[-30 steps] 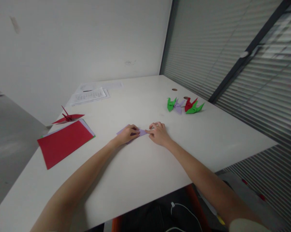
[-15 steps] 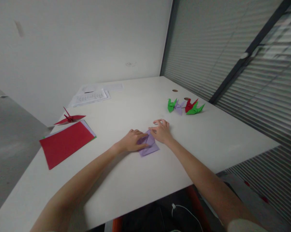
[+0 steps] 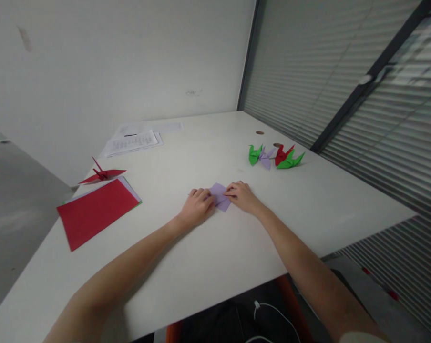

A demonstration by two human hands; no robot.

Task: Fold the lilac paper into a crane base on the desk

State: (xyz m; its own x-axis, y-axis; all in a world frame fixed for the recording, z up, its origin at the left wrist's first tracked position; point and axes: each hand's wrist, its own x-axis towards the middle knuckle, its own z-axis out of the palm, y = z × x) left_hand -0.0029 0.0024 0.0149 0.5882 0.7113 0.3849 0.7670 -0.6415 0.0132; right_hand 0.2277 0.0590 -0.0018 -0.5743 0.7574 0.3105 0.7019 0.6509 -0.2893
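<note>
A small folded sheet of purple origami paper (image 3: 219, 189) lies on the white table between my hands. My left hand (image 3: 198, 205) grips its left side, fingers curled and partly hiding that edge. On the opposite side, my right hand (image 3: 241, 196) pinches the paper's right corner between thumb and fingers. Part of the paper is covered by both hands, so its full outline is hidden.
A stack of coloured paper with a red sheet (image 3: 99, 212) on top lies at left, a red paper crane (image 3: 101, 174) behind it. Printed papers (image 3: 133, 143) rest farther back. Several folded cranes, including a green crane (image 3: 290, 161), stand at right near the window blinds.
The purple paper has been shifted away from me and turned, and it shows a smaller outline. My right hand has closed in on its right corner; my left hand has moved slightly.
</note>
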